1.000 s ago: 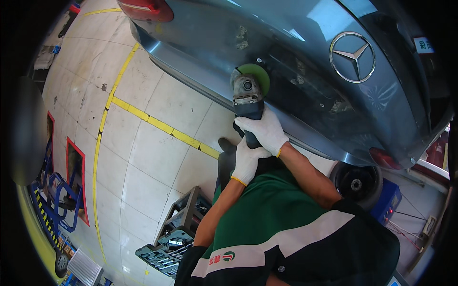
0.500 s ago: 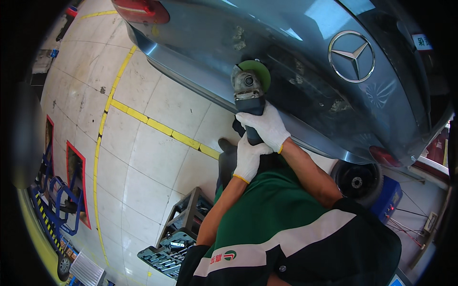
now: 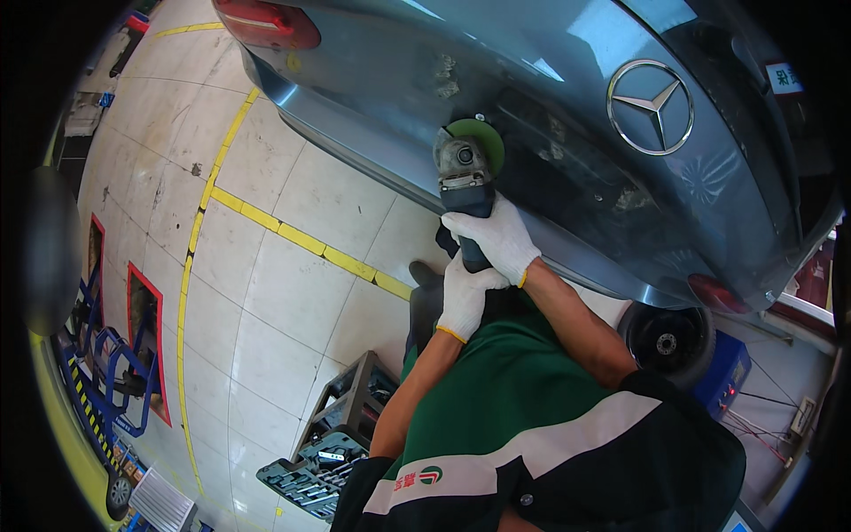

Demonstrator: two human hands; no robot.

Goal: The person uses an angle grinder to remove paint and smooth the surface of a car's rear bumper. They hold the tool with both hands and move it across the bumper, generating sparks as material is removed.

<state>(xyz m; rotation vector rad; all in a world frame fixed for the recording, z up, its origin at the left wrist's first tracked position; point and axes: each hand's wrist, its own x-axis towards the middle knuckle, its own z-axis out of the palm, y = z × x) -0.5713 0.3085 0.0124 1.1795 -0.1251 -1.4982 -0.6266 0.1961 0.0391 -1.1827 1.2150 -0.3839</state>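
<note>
An angle grinder [image 3: 467, 184] with a grey metal head and dark body reaches from my hands toward the rear of a blue-grey car [image 3: 372, 80]. Its green disc [image 3: 487, 142] lies at the dark, scuffed recess of the bumper; whether it touches the surface I cannot tell. My right hand [image 3: 502, 238], in a white knitted glove, wraps round the grinder's body just behind the head. Lower down, my left hand [image 3: 465, 297], gloved alike, closes round the rear end of the tool. Bare, pale patches [image 3: 446, 75] mark the paint near the disc.
Left of my legs an open tool case [image 3: 324, 461] with sockets sits beside a grey tool tray [image 3: 359, 399]. A wheel [image 3: 667, 341] and a blue machine [image 3: 722, 372] stand at the right. Yellow lines [image 3: 301, 238] cross the tiled floor; red-framed openings [image 3: 146, 337] lie farther left.
The view has shifted slightly, so the scene sits a little lower and to the right. Both hands keep their grip on the grinder, its disc still at the same recess.
</note>
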